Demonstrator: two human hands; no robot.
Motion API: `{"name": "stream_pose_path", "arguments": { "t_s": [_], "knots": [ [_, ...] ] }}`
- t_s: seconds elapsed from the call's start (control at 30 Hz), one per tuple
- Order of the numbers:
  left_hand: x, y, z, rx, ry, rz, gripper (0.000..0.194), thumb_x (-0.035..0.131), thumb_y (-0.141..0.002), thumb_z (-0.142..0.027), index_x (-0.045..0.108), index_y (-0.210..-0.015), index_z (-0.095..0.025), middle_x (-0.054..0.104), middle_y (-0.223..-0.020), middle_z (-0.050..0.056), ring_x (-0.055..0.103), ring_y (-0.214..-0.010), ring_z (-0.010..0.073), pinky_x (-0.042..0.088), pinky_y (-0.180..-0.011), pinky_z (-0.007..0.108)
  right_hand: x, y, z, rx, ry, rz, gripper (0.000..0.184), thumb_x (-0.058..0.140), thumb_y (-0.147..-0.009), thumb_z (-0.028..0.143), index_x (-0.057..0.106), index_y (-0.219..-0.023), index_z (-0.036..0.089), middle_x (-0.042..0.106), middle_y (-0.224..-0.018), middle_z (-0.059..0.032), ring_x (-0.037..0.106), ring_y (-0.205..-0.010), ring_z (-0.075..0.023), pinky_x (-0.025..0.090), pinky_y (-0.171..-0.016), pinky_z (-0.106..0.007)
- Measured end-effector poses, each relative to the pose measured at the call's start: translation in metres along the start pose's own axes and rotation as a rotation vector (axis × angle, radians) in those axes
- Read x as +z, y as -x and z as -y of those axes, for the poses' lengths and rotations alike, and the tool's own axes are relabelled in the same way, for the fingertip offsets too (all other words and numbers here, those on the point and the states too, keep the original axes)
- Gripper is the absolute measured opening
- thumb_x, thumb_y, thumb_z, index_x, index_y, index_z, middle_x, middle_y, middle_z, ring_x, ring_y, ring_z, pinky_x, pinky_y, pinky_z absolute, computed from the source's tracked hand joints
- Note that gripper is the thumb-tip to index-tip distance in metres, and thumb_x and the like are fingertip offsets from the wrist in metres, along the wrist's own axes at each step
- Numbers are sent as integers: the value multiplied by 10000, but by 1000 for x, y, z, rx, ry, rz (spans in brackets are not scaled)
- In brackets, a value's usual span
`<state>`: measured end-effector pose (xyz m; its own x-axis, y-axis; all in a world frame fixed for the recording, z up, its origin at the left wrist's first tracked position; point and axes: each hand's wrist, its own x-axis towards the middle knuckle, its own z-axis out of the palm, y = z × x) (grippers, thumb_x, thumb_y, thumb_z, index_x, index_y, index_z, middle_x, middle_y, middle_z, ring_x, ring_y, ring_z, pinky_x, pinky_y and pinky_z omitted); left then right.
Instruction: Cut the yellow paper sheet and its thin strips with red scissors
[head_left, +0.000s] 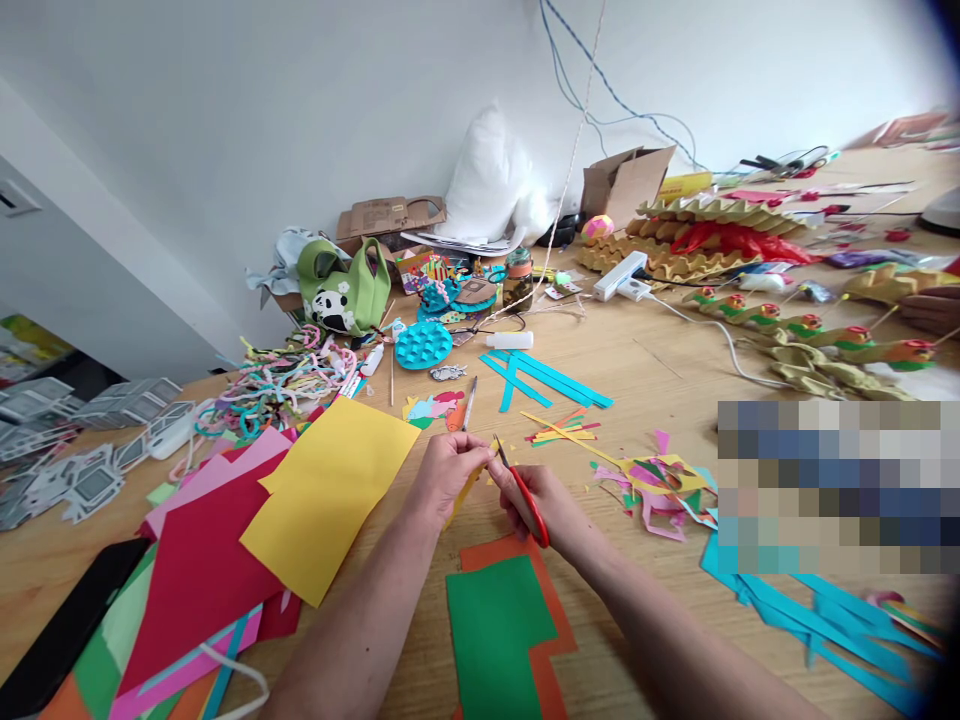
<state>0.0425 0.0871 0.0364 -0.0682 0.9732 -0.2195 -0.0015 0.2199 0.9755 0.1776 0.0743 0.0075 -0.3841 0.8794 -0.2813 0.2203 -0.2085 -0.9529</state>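
Note:
My left hand (450, 472) is closed, thumb and fingers pinching a small piece of yellow paper (466, 497) that hangs partly below the fingers. Close beside it, my right hand (534, 500) grips a pair of red-handled scissors (536, 515). Their blades point up and left, right by the yellow paper. Whether the blades touch the paper I cannot tell. Below the hands lie a green sheet (495, 630) and an orange sheet (551, 665) partly under it. Large yellow sheets (330, 500) lie left of my left arm, over red paper (202, 570).
Beyond the hands are blue paper strips (555, 378), thin coloured strips (562, 430), a white bottle (510, 341) and a pen (470, 403). Paper scraps (660, 480) lie to the right. A white cable (720, 330) crosses the table near egg cartons (675, 255). Another person's hand (934, 308) shows far right.

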Motion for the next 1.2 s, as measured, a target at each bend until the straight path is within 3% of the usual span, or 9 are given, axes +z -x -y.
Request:
{"name": "stream_pose_path", "arguments": {
  "t_s": [1.2],
  "knots": [
    [0,1,-1,-26,35,46,138,682,-590,-250,621,-542,-135,576,-522,10,481,-511,103,361,-543,254,1,-1,1,75,9,-26,523,493,-755,661,420,-549,185,433,-362,50,429,-264,-81,236,-267,-180]
  ]
}}
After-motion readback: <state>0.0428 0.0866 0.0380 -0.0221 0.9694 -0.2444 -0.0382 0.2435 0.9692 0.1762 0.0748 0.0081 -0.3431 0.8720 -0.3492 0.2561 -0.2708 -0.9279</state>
